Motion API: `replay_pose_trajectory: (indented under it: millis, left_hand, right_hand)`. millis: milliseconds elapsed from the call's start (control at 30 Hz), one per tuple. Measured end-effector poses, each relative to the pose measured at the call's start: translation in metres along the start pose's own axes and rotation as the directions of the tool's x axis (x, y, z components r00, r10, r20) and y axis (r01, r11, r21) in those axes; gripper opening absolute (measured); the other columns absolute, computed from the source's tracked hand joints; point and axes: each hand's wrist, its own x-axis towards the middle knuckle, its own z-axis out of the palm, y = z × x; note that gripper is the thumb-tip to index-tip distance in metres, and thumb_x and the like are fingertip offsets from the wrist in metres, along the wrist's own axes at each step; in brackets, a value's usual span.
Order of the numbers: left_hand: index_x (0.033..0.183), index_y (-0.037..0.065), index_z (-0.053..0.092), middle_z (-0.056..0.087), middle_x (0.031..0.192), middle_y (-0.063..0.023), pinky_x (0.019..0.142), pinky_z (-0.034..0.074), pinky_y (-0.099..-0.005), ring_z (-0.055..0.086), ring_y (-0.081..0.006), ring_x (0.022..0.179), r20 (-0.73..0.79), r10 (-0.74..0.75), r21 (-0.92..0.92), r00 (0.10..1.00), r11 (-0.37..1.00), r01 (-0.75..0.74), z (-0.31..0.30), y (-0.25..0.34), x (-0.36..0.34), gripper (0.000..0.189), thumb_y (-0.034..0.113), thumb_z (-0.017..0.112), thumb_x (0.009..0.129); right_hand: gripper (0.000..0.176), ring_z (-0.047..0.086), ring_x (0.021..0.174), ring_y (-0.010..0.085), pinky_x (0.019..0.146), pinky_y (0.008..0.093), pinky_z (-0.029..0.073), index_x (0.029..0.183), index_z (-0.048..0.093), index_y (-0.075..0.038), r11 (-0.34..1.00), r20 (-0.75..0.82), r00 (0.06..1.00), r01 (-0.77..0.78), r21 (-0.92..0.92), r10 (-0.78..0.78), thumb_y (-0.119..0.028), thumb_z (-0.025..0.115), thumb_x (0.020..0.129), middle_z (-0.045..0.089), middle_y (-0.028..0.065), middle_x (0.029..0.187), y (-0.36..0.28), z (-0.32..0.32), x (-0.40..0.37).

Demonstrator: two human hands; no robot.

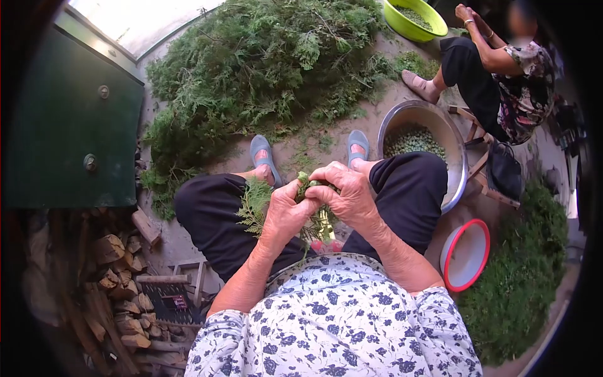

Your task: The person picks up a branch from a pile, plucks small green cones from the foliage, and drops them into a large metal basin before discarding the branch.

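Observation:
Above my lap, my left hand is closed on a green conifer sprig, whose feathery leaves stick out to the left of the wrist. My right hand meets it, with thumb and fingers pinched round small green cones at the top of the sprig. The two thumbs almost touch. Part of the sprig hangs down between my wrists. By my right knee stands a wide metal basin with many small green cones in it.
A large heap of conifer branches lies ahead. At upper right sit another person and a lime-green basin. A red-rimmed white basin leans by stripped greenery at right. Split firewood and a green cabinet stand left.

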Motion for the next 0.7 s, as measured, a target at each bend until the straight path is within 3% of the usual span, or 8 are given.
replay_pose_trajectory:
  millis: [133, 200, 333, 367, 400, 533, 600, 700]
  left_hand:
    - [0.104, -0.002, 0.057, 0.057, 0.072, 0.0015, 0.055, 0.041, -0.0210, 0.049, -0.0047, 0.063, 0.041, 0.019, -0.194, 0.999, 0.981, -0.010, -0.002, 0.004, -0.009, 0.034, 0.016, 0.068, 0.077]
    - [0.102, -0.004, 0.058, 0.057, 0.072, 0.0009, 0.055, 0.042, -0.0205, 0.049, -0.0047, 0.061, 0.025, -0.028, -0.165, 0.999, 0.986, 0.032, -0.002, 0.003, -0.011, 0.030, 0.015, 0.067, 0.079]
    - [0.095, -0.004, 0.062, 0.057, 0.070, 0.0012, 0.052, 0.039, -0.0194, 0.048, -0.0043, 0.058, 0.040, 0.030, -0.243, 0.999, 0.970, -0.020, 0.001, 0.000, -0.013, 0.023, 0.015, 0.064, 0.082]
    - [0.094, -0.003, 0.063, 0.056, 0.068, 0.0015, 0.049, 0.037, -0.0190, 0.047, -0.0039, 0.055, 0.035, 0.035, -0.245, 0.999, 0.969, -0.026, 0.001, -0.001, -0.013, 0.022, 0.016, 0.064, 0.083]
    - [0.094, -0.003, 0.064, 0.056, 0.066, 0.0017, 0.047, 0.036, -0.0186, 0.045, -0.0034, 0.053, 0.030, 0.038, -0.247, 0.999, 0.969, -0.030, 0.002, -0.002, -0.013, 0.022, 0.016, 0.063, 0.083]
    - [0.094, -0.002, 0.065, 0.056, 0.065, 0.0021, 0.045, 0.035, -0.0182, 0.045, -0.0028, 0.051, 0.037, 0.026, -0.183, 0.999, 0.983, -0.019, 0.004, -0.006, -0.012, 0.022, 0.017, 0.062, 0.084]
    - [0.094, -0.002, 0.065, 0.056, 0.065, 0.0021, 0.046, 0.035, -0.0182, 0.045, -0.0027, 0.052, 0.050, 0.004, -0.151, 0.999, 0.989, 0.004, 0.006, -0.004, -0.011, 0.021, 0.017, 0.062, 0.084]
    - [0.092, -0.002, 0.065, 0.057, 0.066, 0.0018, 0.047, 0.037, -0.0186, 0.047, -0.0028, 0.054, 0.058, 0.006, -0.095, 0.998, 0.995, 0.000, 0.008, -0.003, -0.007, 0.020, 0.016, 0.062, 0.084]
  right_hand:
    - [0.017, 0.059, 0.070, 0.0226, 0.063, 0.0304, 0.046, 0.085, 0.063, 0.001, 0.996, 0.002, 0.997, -0.072, 0.055, 0.072, -0.011, 0.068, 0.073, 0.059, 0.0112, 0.076, 0.006, -0.010, -0.007]
    - [0.018, 0.054, 0.064, 0.0173, 0.061, 0.0270, 0.043, 0.086, 0.064, 0.001, 0.999, -0.012, 0.999, 0.053, 0.006, -0.053, -0.013, 0.067, 0.076, 0.059, 0.0075, 0.073, 0.009, -0.014, -0.009]
    - [0.018, 0.052, 0.062, 0.0120, 0.054, 0.0236, 0.041, 0.084, 0.063, 0.000, 0.996, 0.057, 0.997, 0.048, 0.072, -0.052, -0.017, 0.065, 0.080, 0.059, 0.0065, 0.071, 0.009, -0.022, -0.012]
    - [0.019, 0.051, 0.061, 0.0098, 0.051, 0.0211, 0.039, 0.085, 0.062, 0.000, 0.800, 0.158, 0.958, -0.285, 0.528, 0.237, -0.019, 0.063, 0.082, 0.058, 0.0058, 0.071, 0.010, -0.027, -0.014]
    - [0.020, 0.050, 0.060, 0.0077, 0.048, 0.0186, 0.037, 0.086, 0.061, -0.001, 0.316, 0.375, 0.828, -0.519, 0.794, 0.417, -0.020, 0.062, 0.084, 0.058, 0.0051, 0.071, 0.010, -0.029, -0.015]
    - [0.018, 0.045, 0.053, 0.0033, 0.042, 0.0154, 0.032, 0.096, 0.057, -0.001, 0.453, 0.265, 0.893, -0.419, 0.787, 0.365, -0.018, 0.056, 0.088, 0.055, 0.0021, 0.071, 0.017, -0.028, -0.013]
    - [0.021, 0.049, 0.059, 0.0047, 0.050, 0.0164, 0.038, 0.099, 0.058, 0.000, 0.473, 0.320, 0.875, -0.469, 0.746, 0.363, -0.017, 0.058, 0.086, 0.057, 0.0039, 0.080, 0.017, -0.032, -0.012]
    - [0.028, 0.054, 0.078, 0.0108, 0.070, 0.0226, 0.044, 0.103, 0.060, 0.002, 0.765, 0.322, 0.886, -0.454, 0.457, 0.334, -0.017, 0.064, 0.082, 0.058, 0.0044, 0.093, 0.014, -0.027, -0.011]
